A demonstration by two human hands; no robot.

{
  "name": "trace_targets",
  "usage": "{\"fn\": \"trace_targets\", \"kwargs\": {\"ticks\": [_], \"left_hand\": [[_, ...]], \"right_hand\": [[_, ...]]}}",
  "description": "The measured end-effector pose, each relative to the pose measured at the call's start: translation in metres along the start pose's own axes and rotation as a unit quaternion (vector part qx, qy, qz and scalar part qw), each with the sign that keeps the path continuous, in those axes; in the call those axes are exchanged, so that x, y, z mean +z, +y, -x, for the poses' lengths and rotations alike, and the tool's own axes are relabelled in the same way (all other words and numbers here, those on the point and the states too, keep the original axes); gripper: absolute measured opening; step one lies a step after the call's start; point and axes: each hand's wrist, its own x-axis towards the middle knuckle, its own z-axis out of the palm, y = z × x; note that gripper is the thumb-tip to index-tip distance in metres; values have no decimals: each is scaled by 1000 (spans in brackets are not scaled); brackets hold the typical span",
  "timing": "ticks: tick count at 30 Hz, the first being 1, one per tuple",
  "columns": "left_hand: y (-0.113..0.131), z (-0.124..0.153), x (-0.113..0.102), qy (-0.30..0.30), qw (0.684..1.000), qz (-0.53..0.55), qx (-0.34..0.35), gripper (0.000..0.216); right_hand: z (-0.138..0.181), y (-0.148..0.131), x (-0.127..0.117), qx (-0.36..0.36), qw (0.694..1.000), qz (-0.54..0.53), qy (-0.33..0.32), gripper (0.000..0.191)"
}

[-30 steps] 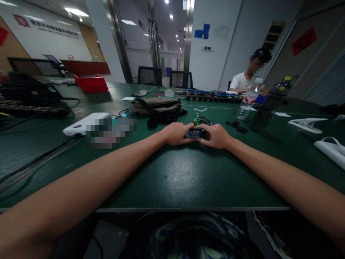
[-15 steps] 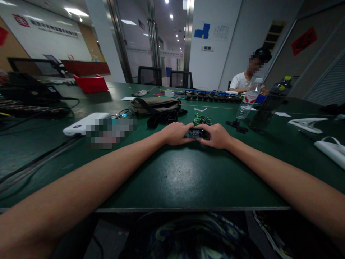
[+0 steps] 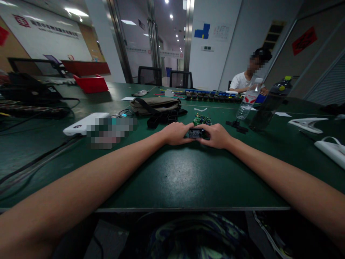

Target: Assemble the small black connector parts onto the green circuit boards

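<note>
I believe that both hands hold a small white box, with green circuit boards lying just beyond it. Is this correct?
Only the colour is wrong: the head view shows the left hand and the right hand holding a small black box, with green circuit boards lying just beyond it.

The person's left hand (image 3: 176, 133) and right hand (image 3: 218, 136) were bare, with the fingernails too small to make out. The left forearm (image 3: 88, 183) and right forearm (image 3: 280, 171) were uncovered too, broad towards the elbows and tapering evenly to slim, bare wrists. Low in the view showed a patterned garment (image 3: 199, 235) of dark, nearly black cloth, printed with curving, swirling bands of muted blue and pale yellow-green. Dim light and loose folds softened the print, and whether it was a shirt or shorts could not be told.
</note>
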Motion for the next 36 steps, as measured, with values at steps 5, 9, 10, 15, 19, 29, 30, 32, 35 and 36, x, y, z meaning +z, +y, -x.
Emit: {"fn": "trace_targets", "kwargs": {"ticks": [5,9,10,15,19,29,30,32,35,36], "left_hand": [[0,0,0,-3,1000,0,-3,54],[1,0,0,-3,1000,3,-5,54],[1,0,0,-2,1000,3,-5,54],[0,0,1,-2,1000,0,-4,55],[0,0,1,0,1000,1,-3,53],[1,0,-1,-1,1000,-9,-4,53],[1,0,0,-2,1000,-12,-3,53],[0,0,0,-3,1000,-16,-2,54],[0,0,1,-5,1000,-17,-5,54],[1,0,1,-6,1000,-17,-5,53]], "right_hand": [[0,0,0,0,1000,-3,-2,45],[0,0,0,2,1000,-2,-3,45],[0,0,0,2,1000,-2,-3,45],[0,0,0,-1,1000,0,-2,45],[0,1,1,0,1000,3,-4,46],[1,1,0,2,1000,-16,-3,47],[1,0,0,3,1000,-20,0,47],[1,0,0,6,1000,-27,7,48],[0,-1,-1,6,999,-32,11,47],[0,-1,-1,5,999,-33,11,46]]}}
